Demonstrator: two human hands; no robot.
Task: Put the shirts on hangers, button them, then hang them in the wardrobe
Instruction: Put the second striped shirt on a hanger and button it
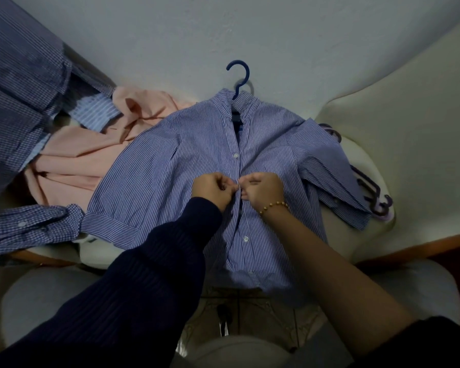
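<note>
A blue and white striped shirt (170, 166) lies flat on a cream cushioned seat, front up, on a blue hanger (239, 75) whose hook sticks out past the collar. My left hand (213, 191) pinches the left edge of the placket at mid chest. My right hand (262, 191) pinches the right edge, the two hands almost touching over a button. One white button above them and one below them show on the placket.
A peach shirt (85, 158) lies crumpled left of the striped one. Dark checked shirts (19, 83) are draped at the far left. Several purple hangers (369, 187) lie under the right sleeve. The cream seat (398, 134) rises on the right; tiled floor lies below.
</note>
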